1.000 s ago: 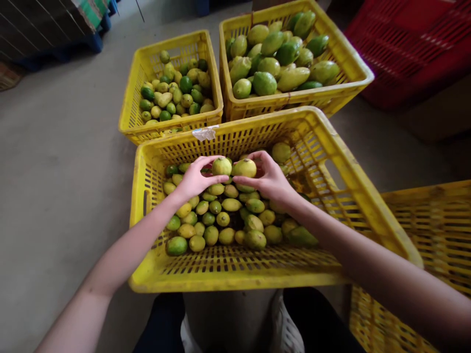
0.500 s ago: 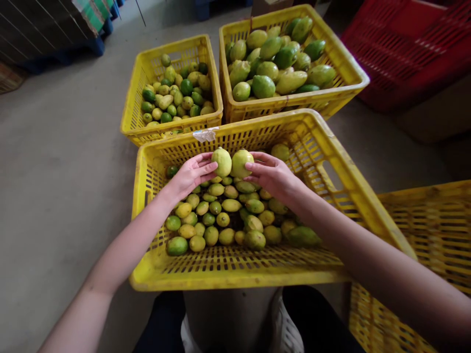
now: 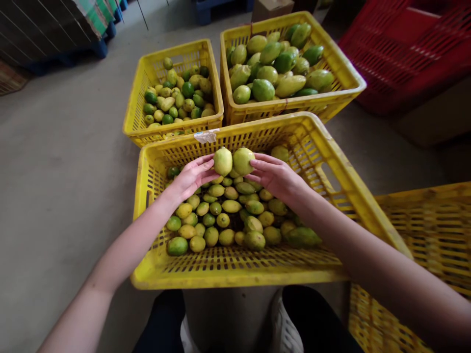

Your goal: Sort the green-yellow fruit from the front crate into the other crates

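Note:
Over the front yellow crate [image 3: 235,280], my left hand [image 3: 195,177] is closed on a pale yellow-green lemon [image 3: 222,162], thumb in front and fingers behind. My right hand [image 3: 274,172] grips a second yellow-green lemon [image 3: 243,161] by its right side. The two fruits are held side by side with hardly any gap. Below them, many loose lemons [image 3: 231,206], from yellow to green, cover much of the crate floor. A larger green fruit [image 3: 302,237] lies at the right, partly behind my right forearm.
Behind stand a smaller yellow crate [image 3: 132,110] of small lemons and another yellow crate [image 3: 358,87] of bigger green-yellow fruit. A further yellow crate [image 3: 441,196] is at my right. A red crate [image 3: 401,44] leans at the far right. My shoes and legs are below the front crate.
Both hands stay nearly in place, each still on its lemon. The right lemon has turned slightly in the fingers. The view has shifted a little.

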The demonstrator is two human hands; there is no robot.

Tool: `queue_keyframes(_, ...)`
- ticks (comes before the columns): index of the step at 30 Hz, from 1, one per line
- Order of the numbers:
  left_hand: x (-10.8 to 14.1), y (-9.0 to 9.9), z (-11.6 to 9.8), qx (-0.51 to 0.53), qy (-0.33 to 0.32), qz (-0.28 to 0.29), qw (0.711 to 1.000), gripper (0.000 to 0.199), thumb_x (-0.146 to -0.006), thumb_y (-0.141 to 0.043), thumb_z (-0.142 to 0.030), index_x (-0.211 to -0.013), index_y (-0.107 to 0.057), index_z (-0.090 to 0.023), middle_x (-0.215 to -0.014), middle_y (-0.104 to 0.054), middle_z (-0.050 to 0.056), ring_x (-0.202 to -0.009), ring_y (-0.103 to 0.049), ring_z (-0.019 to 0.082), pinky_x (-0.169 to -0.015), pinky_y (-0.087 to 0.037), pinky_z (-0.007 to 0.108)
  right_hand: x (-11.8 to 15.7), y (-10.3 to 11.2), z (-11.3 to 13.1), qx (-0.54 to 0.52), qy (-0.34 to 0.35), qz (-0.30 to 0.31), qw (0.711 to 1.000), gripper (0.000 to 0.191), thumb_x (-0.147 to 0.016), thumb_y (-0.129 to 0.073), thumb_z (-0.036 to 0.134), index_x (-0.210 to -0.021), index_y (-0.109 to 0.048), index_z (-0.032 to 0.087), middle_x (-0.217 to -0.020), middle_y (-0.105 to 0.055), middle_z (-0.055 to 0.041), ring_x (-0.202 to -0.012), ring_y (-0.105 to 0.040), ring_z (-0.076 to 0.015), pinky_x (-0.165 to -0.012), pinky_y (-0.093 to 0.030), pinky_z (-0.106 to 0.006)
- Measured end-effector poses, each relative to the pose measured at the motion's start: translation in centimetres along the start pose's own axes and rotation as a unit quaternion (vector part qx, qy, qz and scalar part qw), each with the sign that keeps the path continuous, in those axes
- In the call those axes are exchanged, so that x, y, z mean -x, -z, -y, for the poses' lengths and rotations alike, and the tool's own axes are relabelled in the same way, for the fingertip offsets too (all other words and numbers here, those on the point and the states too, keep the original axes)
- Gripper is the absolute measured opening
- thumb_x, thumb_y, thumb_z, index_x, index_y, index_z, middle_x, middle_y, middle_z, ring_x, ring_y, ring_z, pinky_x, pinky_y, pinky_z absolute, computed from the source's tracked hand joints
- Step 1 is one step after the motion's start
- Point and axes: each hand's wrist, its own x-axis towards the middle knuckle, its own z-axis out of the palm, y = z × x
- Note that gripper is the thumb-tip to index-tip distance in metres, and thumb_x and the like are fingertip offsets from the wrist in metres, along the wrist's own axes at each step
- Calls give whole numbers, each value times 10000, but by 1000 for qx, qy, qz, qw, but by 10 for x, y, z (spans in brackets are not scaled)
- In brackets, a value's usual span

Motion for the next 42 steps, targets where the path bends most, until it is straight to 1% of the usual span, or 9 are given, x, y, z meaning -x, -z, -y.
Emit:
queue_keyframes(5, 0, -1, 4, -2, 2, -12, 1000, 180, -838, -589, -99, -996, -673, -118, -921, -719, 61, -781, -688, 140, -855, -542, 333, 0, -1, 1, 4, -13, 0, 1000, 136, -742, -704, 170, -868, -691, 220, -798, -721, 6, -734, -679, -152, -745, -564, -305)
queue_keyframes(11, 1, 0, 3, -39, -15, 30, 999, 223, -796, -681, -183, -1014, -692, -138, -966, -724, 67, -836, -681, 135, -835, -537, 275, 1, -1, 1, -5, -4, -7, 1000, 177, -667, -777, 150, -792, -661, 198, -758, -704, 3, -658, -677, -131, -742, -587, -296)
queue_keyframes(16, 2, -1, 3, -53, -22, 21, 998, 240, -790, -680, -173, -1028, -699, -149, -990, -722, 67, -878, -673, 138, -794, -545, 239, 1, -1, 2, -4, -8, -10, 1000, 160, -670, -769, 127, -786, -671, 179, -746, -706, -12, -658, -684, -131, -722, -589, -263)
queue_keyframes(22, 1, 1, 2, -34, -17, 21, 999, 189, -815, -646, -150, -999, -683, -131, -948, -714, 64, -824, -671, 131, -798, -547, 269, 1, 1, 3, -5, -6, -15, 1000, 122, -705, -726, 124, -809, -689, 179, -755, -708, -18, -676, -678, -137, -736, -593, -278)
queue_keyframes(28, -1, 1, 4, -3, -6, -11, 1000, 169, -841, -577, -98, -997, -626, -142, -904, -699, 46, -740, -682, 141, -815, -547, 349, 3, -3, 6, -5, -21, -16, 1000, 101, -721, -654, 119, -792, -708, 167, -766, -709, -22, -690, -653, -135, -708, -593, -265)
queue_keyframes(33, 0, -2, 4, 15, 2, -23, 1000, 134, -868, -536, -113, -974, -617, -129, -889, -699, 62, -732, -680, 147, -802, -549, 345, 4, -6, 8, -9, -27, -23, 999, 126, -719, -657, 103, -809, -691, 184, -746, -710, -21, -684, -661, -144, -710, -598, -286)
queue_keyframes(36, 1, -3, 3, 7, -5, -14, 1000, 141, -866, -574, -164, -987, -629, -117, -923, -699, 77, -773, -679, 146, -818, -539, 325, 4, -6, 7, -9, -21, -14, 1000, 128, -700, -707, 107, -781, -658, 194, -721, -698, -12, -681, -677, -149, -739, -599, -307)
queue_keyframes(38, 2, -4, 4, -5, -7, -6, 1000, 175, -835, -630, -175, -1002, -637, -124, -943, -696, 72, -795, -672, 135, -839, -527, 309, 4, -5, 5, -2, -18, -6, 1000, 138, -694, -737, 130, -776, -647, 196, -732, -697, -12, -692, -686, -153, -763, -596, -315)
queue_keyframes(42, 3, -6, 7, -33, -9, -18, 999, 232, -769, -691, -117, -998, -662, -136, -970, -688, 53, -830, -654, 118, -861, -515, 280, 3, -3, 2, 12, -11, 1, 1000, 143, -679, -768, 172, -777, -666, 193, -779, -710, -15, -716, -690, -150, -770, -595, -302)
